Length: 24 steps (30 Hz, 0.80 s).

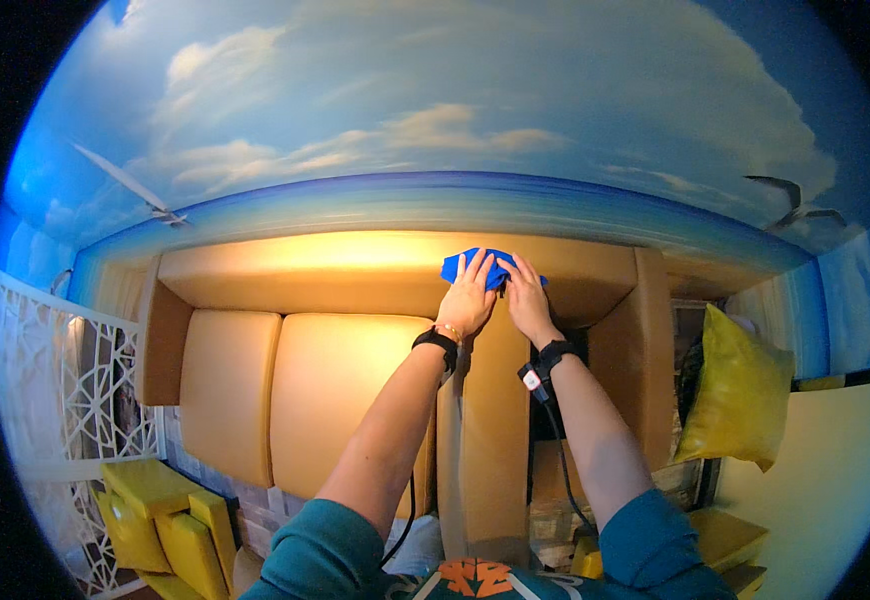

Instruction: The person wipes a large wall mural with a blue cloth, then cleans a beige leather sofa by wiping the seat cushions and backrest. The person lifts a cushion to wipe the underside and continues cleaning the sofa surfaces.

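A blue cloth point(485, 262) lies bunched against the backrest point(315, 270) of a tan, leather-look sofa. My left hand point(471, 296) presses on it with the fingers spread. Just to the right, my right hand point(527, 300) has its fingers over the cloth's right part; some blue shows past both sides of that hand. Below the hands, a long tan padded piece point(484, 450) runs towards me; whether it is an armrest or a cushion on edge I cannot tell. Two tan seat cushions point(349, 390) sit to its left, and a dark gap lies to its right.
A tan side arm point(634, 367) bounds the sofa at the right, near a yellow pillow point(742, 390). White lattice panels point(105, 390) stand at the left, above yellow padded furniture point(169, 517). A black cable point(570, 465) hangs from my right wrist. Behind the sofa rises a sky-and-sea mural point(435, 97).
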Motion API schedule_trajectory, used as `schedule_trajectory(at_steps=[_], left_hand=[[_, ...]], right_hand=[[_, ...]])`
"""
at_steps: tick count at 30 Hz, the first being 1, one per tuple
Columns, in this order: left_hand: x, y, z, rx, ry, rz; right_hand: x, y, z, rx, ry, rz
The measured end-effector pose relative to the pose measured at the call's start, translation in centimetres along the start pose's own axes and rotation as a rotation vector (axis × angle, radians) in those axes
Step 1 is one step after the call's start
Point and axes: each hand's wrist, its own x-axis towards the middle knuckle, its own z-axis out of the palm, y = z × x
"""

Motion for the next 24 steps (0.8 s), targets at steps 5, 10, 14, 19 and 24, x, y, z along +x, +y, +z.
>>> schedule_trajectory(at_steps=[5,10,14,19,24], left_hand=[[2.8,-3.0,0.8,-0.223,-0.001,-0.045],[2.8,-4.1,2.0,-0.335,0.067,-0.121],[2.1,-4.3,2.4,-0.439,0.019,-0.304],[-0.8,-3.6,1.1,-0.666,-0.092,-0.487],[-6.1,0.3,-0.7,-0.950,0.040,-0.408]], right_hand=[[2.5,2.6,0.5,0.157,-0.032,0.067],[2.3,3.8,1.1,0.258,-0.068,0.221],[1.4,3.5,0.8,0.305,0.023,0.406],[-1.9,1.1,-1.4,0.691,-0.037,0.682],[-5.1,-2.5,-3.9,0.903,-0.017,0.654]])
